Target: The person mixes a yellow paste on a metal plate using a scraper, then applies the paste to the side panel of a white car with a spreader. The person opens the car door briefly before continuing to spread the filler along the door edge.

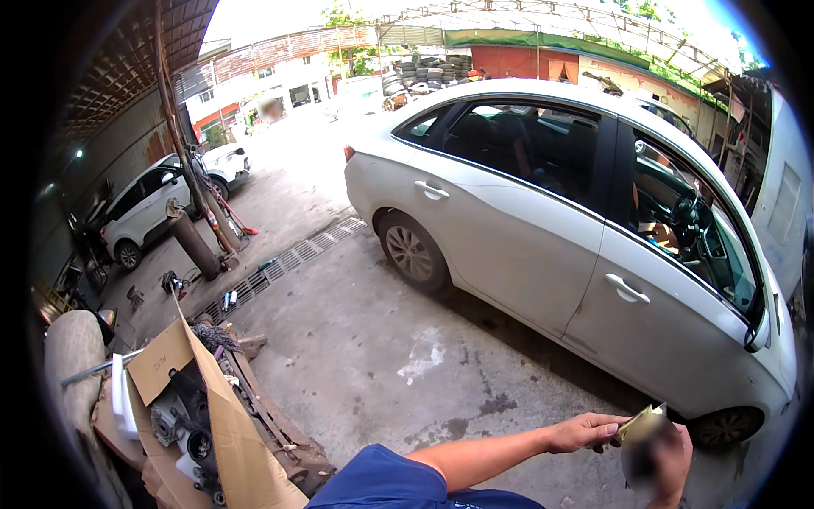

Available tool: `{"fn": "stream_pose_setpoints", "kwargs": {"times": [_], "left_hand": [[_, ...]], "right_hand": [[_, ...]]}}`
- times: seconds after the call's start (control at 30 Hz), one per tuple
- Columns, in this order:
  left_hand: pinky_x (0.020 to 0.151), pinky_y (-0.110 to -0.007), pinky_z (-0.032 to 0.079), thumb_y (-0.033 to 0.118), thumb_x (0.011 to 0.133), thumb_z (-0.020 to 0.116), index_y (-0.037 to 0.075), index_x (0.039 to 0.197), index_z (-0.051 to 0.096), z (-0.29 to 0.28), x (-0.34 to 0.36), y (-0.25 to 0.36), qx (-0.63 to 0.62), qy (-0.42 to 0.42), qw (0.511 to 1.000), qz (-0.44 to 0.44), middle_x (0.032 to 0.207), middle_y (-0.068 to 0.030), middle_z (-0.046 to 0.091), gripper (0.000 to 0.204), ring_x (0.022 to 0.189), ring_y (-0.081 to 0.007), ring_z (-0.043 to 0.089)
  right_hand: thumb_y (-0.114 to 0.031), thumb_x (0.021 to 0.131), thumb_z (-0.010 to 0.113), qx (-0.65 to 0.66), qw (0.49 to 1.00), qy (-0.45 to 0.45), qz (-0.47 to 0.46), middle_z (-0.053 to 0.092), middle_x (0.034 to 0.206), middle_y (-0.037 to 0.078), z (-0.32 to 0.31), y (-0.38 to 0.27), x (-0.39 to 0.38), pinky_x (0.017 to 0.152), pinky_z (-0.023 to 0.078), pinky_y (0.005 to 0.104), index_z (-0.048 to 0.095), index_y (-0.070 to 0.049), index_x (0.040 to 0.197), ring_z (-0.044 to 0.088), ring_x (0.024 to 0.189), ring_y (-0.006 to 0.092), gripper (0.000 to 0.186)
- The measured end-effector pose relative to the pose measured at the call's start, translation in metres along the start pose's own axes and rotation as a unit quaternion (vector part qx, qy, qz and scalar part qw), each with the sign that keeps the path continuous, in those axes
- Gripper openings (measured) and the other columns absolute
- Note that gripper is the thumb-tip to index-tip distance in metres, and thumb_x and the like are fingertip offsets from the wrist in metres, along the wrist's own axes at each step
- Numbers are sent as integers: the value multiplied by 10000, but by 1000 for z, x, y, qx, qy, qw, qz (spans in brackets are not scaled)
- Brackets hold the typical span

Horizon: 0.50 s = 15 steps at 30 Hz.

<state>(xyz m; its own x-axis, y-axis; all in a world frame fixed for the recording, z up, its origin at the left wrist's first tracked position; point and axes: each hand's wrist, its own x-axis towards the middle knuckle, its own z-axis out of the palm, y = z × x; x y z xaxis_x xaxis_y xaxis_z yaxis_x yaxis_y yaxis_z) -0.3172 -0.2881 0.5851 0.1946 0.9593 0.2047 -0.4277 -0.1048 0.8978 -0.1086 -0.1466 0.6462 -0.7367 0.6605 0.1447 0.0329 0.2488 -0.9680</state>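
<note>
- Our left hand (pixel 583 433) pinches one edge of a small yellowish paper (pixel 642 420) with closed fingers.
- Our right hand (pixel 660 458) is blurry. It is up against the same paper, but we cannot tell how open it is.
- The paper sits between both hands, low in the picture, just in front of the white car (pixel 543 220).
- We think we are looking at the paper, or folding it.
- For the next move, we would need a firm hold with both hands.
- A cardboard box (pixel 212 407) of car parts sits well apart on our left.
</note>
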Motion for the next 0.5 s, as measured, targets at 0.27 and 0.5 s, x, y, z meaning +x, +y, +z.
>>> {"fn": "stream_pose_setpoints", "kwargs": {"times": [0.27, 0.5], "left_hand": [[629, -449, 567, 460, 991, 385, 128, 1416, 372, -4, -19, -5, -392, -73, 911, -100, 1269, -141, 550, 540, 979, -361, 638], [743, -550, 554, 462, 990, 384, 76, 1433, 337, -17, -26, -21, -424, -84, 897, -89, 1324, -200, 509, 590, 1083, -484, 575]], "right_hand": [[66, 620, 608, -333, 858, -133, -368, 634, 968, 145, 26, -74, -26, 831, 499, 450, 644, -32, 920, 619, 938, 351, 318], [147, 616, 520, -272, 901, -73, -330, 601, 1118, 137, 26, -6, -2, 905, 493, 434, 578, -36, 1025, 585, 1053, 354, 452]]}}
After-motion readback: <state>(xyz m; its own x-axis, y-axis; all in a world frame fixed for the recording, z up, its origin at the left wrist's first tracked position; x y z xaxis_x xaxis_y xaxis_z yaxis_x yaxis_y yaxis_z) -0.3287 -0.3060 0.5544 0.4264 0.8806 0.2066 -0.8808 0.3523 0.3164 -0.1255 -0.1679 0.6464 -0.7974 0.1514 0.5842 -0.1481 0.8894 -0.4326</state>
